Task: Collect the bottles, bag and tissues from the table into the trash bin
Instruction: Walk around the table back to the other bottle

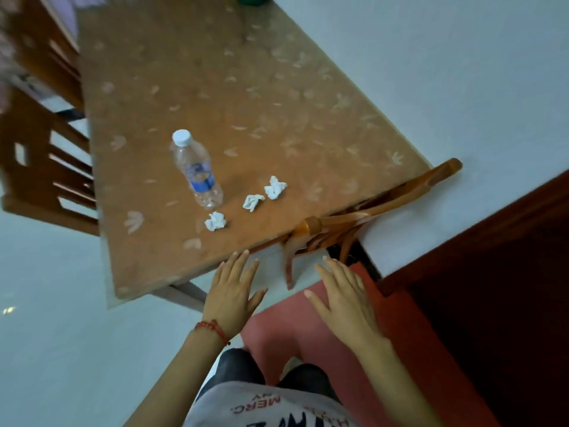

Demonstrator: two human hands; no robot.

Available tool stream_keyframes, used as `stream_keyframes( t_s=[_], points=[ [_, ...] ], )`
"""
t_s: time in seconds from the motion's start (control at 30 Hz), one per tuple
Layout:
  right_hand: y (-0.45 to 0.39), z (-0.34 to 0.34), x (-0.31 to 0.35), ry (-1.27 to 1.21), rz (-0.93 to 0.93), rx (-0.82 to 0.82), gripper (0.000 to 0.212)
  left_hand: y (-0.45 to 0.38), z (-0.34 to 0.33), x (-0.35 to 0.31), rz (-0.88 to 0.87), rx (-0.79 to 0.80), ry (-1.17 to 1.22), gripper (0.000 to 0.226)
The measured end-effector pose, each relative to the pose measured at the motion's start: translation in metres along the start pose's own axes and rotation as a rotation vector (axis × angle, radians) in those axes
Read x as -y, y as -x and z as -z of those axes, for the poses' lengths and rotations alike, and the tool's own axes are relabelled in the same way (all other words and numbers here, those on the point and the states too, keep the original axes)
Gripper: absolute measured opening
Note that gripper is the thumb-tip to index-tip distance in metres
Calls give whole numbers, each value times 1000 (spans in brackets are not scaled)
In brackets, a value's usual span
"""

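Hands flat, holding nothing: left hand [232, 291], right hand [343, 298]; chair [363, 215] beside table [246, 97]; bottle [197, 171] upright.

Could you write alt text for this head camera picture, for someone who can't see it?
A person's open left hand and right hand reach toward a brown table, holding nothing. Near its front edge stand a clear plastic bottle with a white cap and three crumpled white tissues. Wooden chairs flank the table.
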State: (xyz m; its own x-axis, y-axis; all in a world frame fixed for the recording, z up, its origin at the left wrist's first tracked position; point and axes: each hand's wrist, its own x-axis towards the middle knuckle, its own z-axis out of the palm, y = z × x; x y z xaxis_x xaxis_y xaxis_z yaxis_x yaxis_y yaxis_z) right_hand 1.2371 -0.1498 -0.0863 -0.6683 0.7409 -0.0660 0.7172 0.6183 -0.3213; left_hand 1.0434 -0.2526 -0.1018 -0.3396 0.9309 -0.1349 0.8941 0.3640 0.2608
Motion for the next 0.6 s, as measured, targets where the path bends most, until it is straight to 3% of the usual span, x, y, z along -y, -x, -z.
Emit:
stream_keyframes(
  t_s=[0.27,0.6],
  points=[
    [-64,-17,44,-16,194,64,55,2,15,51,209,-64,1,63],
    [-147,-24,87,-35,185,39,57,-59,35,122,181,-182,53,61]
  ],
)
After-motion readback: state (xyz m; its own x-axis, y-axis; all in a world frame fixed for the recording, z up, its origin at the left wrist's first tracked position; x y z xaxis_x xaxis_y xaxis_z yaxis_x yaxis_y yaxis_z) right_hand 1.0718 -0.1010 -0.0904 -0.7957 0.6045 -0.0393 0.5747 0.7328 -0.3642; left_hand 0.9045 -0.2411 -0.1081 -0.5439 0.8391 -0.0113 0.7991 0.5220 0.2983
